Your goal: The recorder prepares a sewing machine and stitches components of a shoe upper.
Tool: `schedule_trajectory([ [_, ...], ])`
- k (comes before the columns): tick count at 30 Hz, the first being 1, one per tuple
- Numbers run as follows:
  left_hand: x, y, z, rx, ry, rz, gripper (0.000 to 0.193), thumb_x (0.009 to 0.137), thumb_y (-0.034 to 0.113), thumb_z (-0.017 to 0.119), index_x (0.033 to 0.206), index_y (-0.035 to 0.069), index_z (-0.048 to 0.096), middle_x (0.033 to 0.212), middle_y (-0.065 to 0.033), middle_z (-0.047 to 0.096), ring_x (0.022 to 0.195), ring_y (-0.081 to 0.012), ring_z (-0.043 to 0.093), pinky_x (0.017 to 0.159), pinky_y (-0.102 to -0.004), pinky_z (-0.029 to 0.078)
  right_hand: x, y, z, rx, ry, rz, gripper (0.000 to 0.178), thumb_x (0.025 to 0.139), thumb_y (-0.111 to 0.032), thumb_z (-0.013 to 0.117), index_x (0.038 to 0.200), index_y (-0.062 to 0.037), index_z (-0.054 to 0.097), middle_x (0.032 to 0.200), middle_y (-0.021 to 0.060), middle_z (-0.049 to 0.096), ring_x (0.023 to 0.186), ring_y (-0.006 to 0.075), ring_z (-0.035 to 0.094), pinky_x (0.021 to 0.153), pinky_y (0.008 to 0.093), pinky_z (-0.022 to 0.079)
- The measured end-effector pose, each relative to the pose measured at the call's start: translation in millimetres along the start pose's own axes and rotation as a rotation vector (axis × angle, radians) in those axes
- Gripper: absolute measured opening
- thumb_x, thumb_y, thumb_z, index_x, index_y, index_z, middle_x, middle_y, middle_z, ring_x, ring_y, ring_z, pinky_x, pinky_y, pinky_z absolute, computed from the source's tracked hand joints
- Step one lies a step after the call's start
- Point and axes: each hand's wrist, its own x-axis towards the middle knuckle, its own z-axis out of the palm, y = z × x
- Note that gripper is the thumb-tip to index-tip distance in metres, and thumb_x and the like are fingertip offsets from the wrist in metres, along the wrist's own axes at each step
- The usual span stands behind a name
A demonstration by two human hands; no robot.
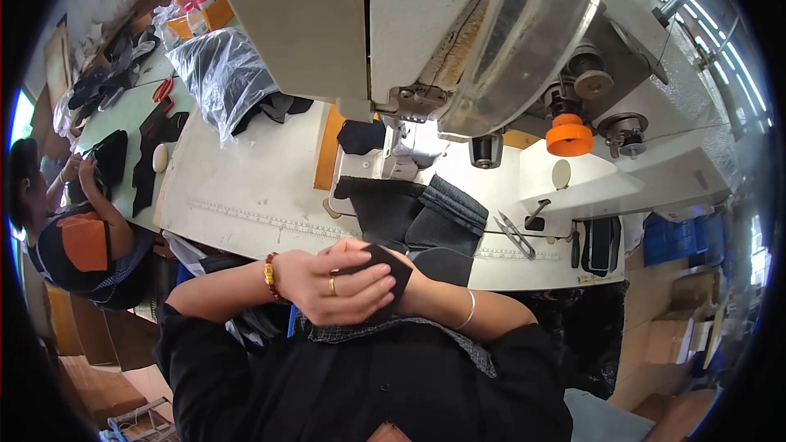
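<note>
One black piece (399,270) was held before the chest (360,376), under the left hand (323,285), whose slightly parted fingers curled over its face. The right hand (417,285) seemed to be behind the piece, but mostly it was hidden, so I could not tell how its fingers stood.

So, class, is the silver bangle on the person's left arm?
No: the left hand, over a black piece, has a red bracelet at its wrist, while the silver bangle circles the right forearm.
</note>
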Motion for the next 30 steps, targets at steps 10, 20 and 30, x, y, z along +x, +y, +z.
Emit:
schedule_trajectory([
  [10, -36, 0, -23, 0.023, 0.161, -0.25, 0.007, 0.085, 0.009, 0.069, 0.092, 0.01, 0.066, 0.105, -0.0085, 0.076, 0.1, -0.0241, 0.073, 0.09, -0.0378, 0.059, -8, -65, 25, -2.735, 0.833, -1.051, 0.044, 0.079, -0.008, 0.062, 0.12, 0.0069, 0.063, 0.11, 0.0166, 0.064, 0.099, 0.0298, 0.063, 0.082, 0.0341, 0.054],
  [20, -25, -12, -38, 0.172, 0.2, -0.312, 0.008, 0.083, 0.01, 0.067, 0.091, 0.011, 0.066, 0.103, -0.0063, 0.076, 0.098, -0.0232, 0.073, 0.095, -0.0418, 0.055, -51, -60, 43, -2.297, 0.686, -1.267, 0.026, 0.081, -0.007, 0.071, 0.107, -0.0087, 0.065, 0.08, 0.0069, 0.057, 0.077, 0.0262, 0.061, 0.066, 0.0383, 0.049],
  [30, 21, -45, 3, 0.209, 0.218, -0.356, 0.008, 0.08, 0.007, 0.067, 0.088, 0.008, 0.07, 0.105, -0.0088, 0.075, 0.101, -0.0246, 0.073, 0.092, -0.0386, 0.058, -96, -101, 74, -2.104, 0.76, -1.079, 0.019, 0.094, -0.002, 0.064, 0.108, -0.0097, 0.075, 0.077, 0.0133, 0.071, 0.058, 0.0241, 0.066, 0.055, 0.0291, 0.049],
])
